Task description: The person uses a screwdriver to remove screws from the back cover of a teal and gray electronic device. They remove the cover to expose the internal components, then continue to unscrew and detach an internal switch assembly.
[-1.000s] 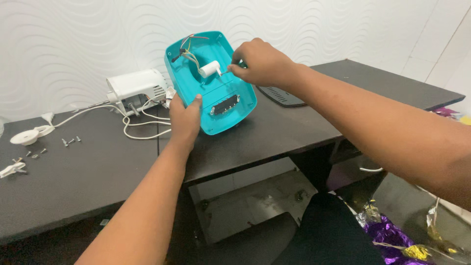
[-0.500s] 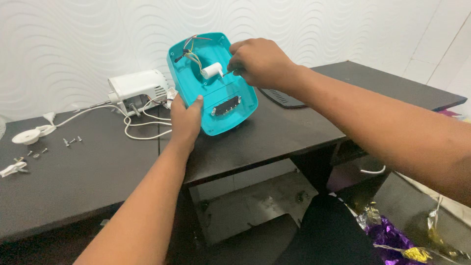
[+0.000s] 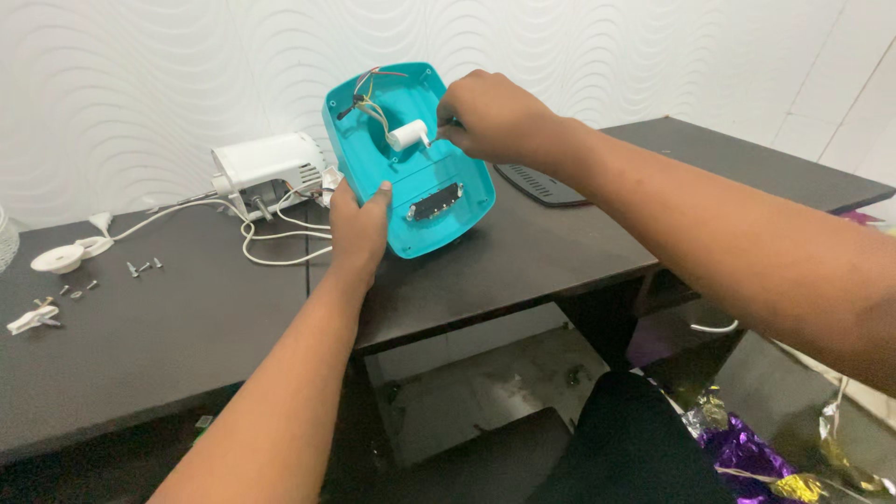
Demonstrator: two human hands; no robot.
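Looking down over our own forearms, we cannot make out what the right hand [image 3: 495, 117] pinches: its fingers are curled tight at the tip of a small white cylinder [image 3: 407, 136], and whatever sits between them is hidden by the knuckles. The cylinder lies inside a teal plastic housing [image 3: 439, 173], open side toward us and tilted up on its lower edge on the dark bench [image 3: 187, 317]. The left hand [image 3: 357, 224] grips the housing's lower left rim, thumb over the edge, fingers out of sight behind the shell. Thin coloured wires [image 3: 369, 98] loop in the upper part of the housing; where they end is too small to tell. A dark rectangular slotted insert [image 3: 435, 202] sits low in the shell, just right of the left thumb. Just left of the housing rests a white motor unit [image 3: 266, 168] with a white cord [image 3: 271, 238] coiling beside it. Farther left lie loose screws [image 3: 142, 268], a white round piece [image 3: 58, 258] and a small white clip [image 3: 28, 320], well apart from both hands. A flat dark grey oval object [image 3: 539, 184] lies partly hidden behind the right wrist. Crumpled purple and gold foil [image 3: 747, 457] shows on the floor at lower right, cut off by the frame.
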